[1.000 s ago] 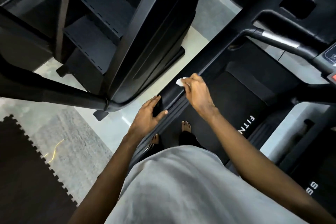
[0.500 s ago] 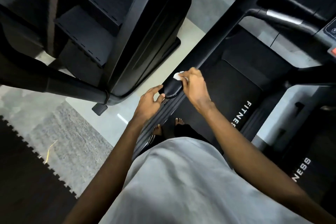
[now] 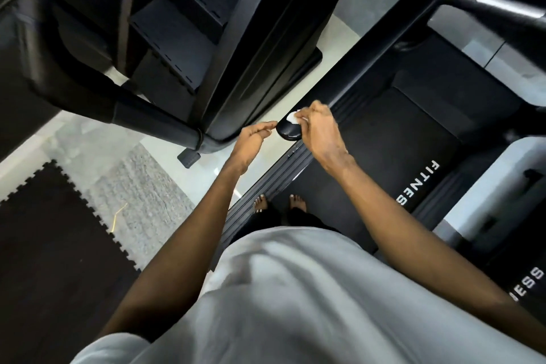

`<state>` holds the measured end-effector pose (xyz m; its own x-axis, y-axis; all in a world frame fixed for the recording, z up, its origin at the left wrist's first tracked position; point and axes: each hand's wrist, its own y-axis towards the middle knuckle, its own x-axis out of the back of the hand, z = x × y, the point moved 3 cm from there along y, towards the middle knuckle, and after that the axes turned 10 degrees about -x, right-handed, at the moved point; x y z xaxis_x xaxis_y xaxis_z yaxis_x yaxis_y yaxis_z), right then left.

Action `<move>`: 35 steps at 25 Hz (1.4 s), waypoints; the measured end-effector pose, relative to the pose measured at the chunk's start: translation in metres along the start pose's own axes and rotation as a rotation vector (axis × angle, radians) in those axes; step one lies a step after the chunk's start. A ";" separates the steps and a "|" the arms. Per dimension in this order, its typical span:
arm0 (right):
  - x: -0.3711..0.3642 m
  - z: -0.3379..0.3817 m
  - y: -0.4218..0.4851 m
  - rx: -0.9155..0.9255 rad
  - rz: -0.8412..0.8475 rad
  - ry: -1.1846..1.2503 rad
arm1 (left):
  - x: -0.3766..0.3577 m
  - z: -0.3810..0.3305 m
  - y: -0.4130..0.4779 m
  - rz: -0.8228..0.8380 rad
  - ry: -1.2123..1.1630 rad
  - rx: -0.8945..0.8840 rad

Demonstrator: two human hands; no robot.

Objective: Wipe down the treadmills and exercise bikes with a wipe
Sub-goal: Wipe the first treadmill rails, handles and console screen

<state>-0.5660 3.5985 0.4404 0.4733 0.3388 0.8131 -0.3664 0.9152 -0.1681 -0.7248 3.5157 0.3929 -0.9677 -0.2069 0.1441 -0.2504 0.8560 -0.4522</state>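
Observation:
I stand on a black treadmill belt [image 3: 384,162] marked FITNESS. Its left handrail [image 3: 372,47] runs from the console down to a rounded end cap [image 3: 288,131]. My right hand [image 3: 320,130] grips a small white wipe [image 3: 293,117] and presses it on top of that end cap. My left hand [image 3: 252,139] hovers just left of the cap, fingers straight and relaxed, holding nothing; whether its fingertips touch the cap is unclear.
A black stair-climber machine [image 3: 206,38] stands close on the left, its curved handrail [image 3: 97,97] crossing low. A second treadmill [image 3: 529,281] lies on the right. Dark interlocking floor mats [image 3: 44,245] cover the lower left, with pale floor [image 3: 141,183] between.
My right hand has slid the wipe back along the handrail onto its end cap. My left hand has lifted off the rail end and now sits beside it.

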 end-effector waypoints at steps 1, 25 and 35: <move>-0.005 0.005 -0.010 0.025 0.022 -0.008 | 0.001 -0.001 0.001 0.003 -0.017 0.011; -0.087 0.014 -0.065 -0.729 -0.645 1.248 | 0.008 -0.017 0.044 0.307 0.404 -0.156; -0.089 -0.027 -0.048 -0.887 -0.510 1.384 | -0.018 -0.036 0.030 0.256 0.499 -0.190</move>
<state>-0.5685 3.5306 0.3612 0.8518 -0.5162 -0.0896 0.3230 0.6520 -0.6859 -0.7140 3.5618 0.4087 -0.8542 0.2254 0.4685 0.0434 0.9289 -0.3677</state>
